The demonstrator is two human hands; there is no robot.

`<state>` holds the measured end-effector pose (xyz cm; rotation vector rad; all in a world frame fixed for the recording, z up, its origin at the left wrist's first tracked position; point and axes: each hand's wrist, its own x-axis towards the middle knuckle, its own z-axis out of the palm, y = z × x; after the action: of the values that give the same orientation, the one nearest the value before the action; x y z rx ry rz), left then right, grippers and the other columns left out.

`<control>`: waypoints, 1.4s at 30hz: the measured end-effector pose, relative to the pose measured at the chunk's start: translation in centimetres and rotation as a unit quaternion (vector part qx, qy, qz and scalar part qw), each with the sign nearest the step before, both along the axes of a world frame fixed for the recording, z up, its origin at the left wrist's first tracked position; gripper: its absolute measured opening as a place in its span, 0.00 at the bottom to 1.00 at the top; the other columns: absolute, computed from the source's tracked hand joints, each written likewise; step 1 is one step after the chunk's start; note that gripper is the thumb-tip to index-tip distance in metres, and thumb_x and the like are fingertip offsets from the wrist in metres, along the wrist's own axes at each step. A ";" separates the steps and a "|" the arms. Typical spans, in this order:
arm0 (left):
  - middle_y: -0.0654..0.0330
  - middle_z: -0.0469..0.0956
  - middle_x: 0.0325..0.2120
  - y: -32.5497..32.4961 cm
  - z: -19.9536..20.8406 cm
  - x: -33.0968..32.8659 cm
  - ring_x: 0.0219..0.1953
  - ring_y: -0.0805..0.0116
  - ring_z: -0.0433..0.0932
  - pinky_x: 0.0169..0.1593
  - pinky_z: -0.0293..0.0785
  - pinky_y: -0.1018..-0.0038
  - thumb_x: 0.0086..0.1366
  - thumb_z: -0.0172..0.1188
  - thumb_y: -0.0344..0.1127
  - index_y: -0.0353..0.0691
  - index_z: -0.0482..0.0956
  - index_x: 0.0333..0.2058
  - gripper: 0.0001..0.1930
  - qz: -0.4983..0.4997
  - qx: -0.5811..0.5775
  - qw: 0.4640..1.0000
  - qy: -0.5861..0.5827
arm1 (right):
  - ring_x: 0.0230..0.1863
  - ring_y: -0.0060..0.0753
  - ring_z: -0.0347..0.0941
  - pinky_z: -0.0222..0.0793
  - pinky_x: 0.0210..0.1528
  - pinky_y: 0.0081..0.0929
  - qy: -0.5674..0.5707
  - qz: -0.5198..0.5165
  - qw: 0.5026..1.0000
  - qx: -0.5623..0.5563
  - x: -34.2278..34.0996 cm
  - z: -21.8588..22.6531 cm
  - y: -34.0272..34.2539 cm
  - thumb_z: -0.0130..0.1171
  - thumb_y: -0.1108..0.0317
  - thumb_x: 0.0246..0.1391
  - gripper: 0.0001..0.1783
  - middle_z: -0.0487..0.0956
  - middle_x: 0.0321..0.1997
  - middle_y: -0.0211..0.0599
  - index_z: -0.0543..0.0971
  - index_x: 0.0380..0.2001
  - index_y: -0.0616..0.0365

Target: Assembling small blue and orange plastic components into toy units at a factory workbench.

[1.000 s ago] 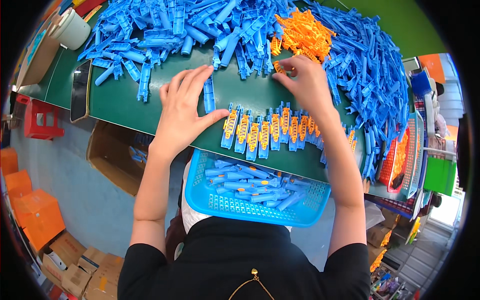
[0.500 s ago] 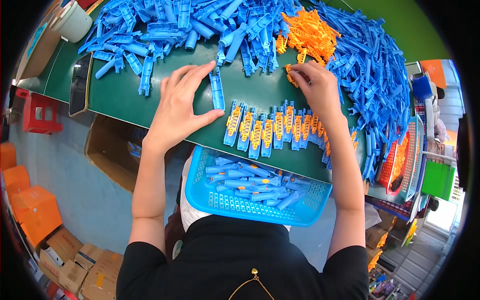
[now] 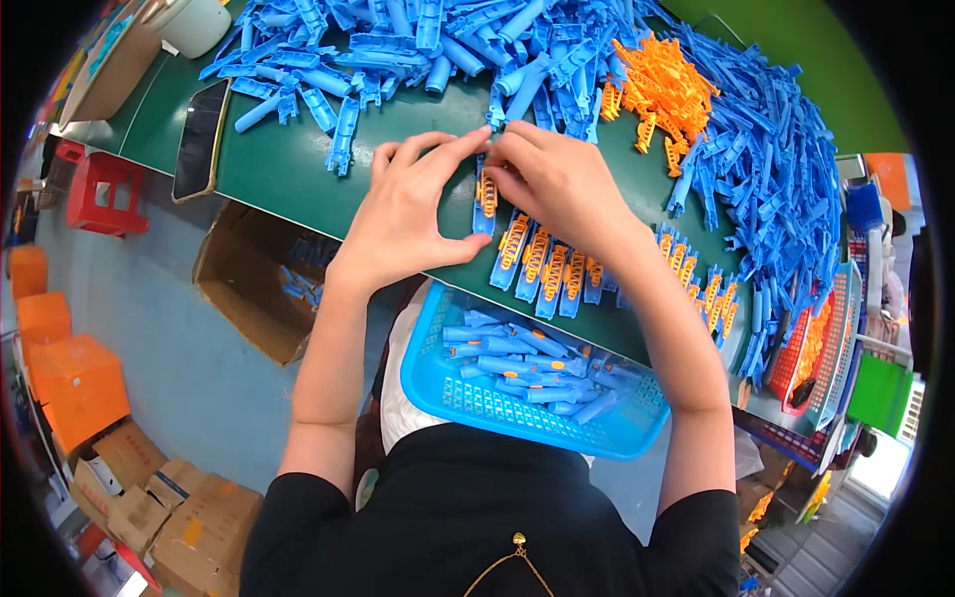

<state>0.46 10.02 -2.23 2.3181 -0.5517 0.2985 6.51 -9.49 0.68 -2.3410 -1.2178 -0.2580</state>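
Note:
A long, narrow blue plastic half-shell (image 3: 482, 223) lies on the table, with my left hand (image 3: 403, 214) gripping it lengthwise: fingertips at its far end, thumb at its near end. Inside the shell sits an orange zigzag plastic insert (image 3: 486, 195). My right hand (image 3: 565, 189) is closed over the far part of this insert, its fingertips meeting those of the left; they partly hide both pieces. Just right of the shell runs a row of blue half-shells (image 3: 550, 282) with orange inserts in them, partly covered by my right forearm.
Loose blue shells (image 3: 398, 55) are heaped at the back, with more (image 3: 771, 149) at the right. Between them lies a pile of orange inserts (image 3: 667, 85). A phone (image 3: 202, 139) rests at the table's left. Below the front edge, a blue basket (image 3: 448, 393) contains blue pieces.
My right hand has come left from beside the orange pile to the blue shell, where an orange insert now lies. My left hand keeps its grip. The whole view has shifted slightly.

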 end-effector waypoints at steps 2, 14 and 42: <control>0.59 0.75 0.52 -0.1 0.3 0.0 0.58 0.60 0.66 0.63 0.54 0.63 0.41 0.72 0.38 0.44 0.65 0.63 0.46 -0.001 0.004 1.000 0.007 | 0.29 0.44 0.74 0.71 0.30 0.37 -0.005 -0.007 1.000 -0.018 0.1 -0.1 0.2 0.60 0.69 0.52 0.07 0.73 0.31 0.37 0.74 0.33 0.58; 0.61 0.75 0.53 0.2 0.3 0.0 0.59 0.60 0.66 0.64 0.54 0.63 0.39 0.73 0.37 0.45 0.65 0.63 0.47 -0.001 0.008 1.000 0.008 | 0.37 0.40 0.77 0.74 0.39 0.32 0.179 0.018 0.983 0.023 0.2 -0.2 -0.9 0.64 0.69 0.49 0.14 0.78 0.36 0.38 0.78 0.40 0.59; 0.57 0.77 0.41 4.6 1.8 -0.1 0.43 0.55 0.73 0.49 0.68 0.62 0.56 0.66 0.33 0.39 0.79 0.42 0.15 0.240 0.127 0.955 -0.117 | 0.35 0.38 0.75 0.70 0.40 0.30 -0.015 -0.337 0.941 -0.032 3.8 0.9 -14.8 0.62 0.68 0.52 0.10 0.82 0.32 0.39 0.83 0.38 0.59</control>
<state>0.38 14.67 -0.45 2.6680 -0.1286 0.7798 10.26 -24.24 1.55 -2.7463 -0.3922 -0.4838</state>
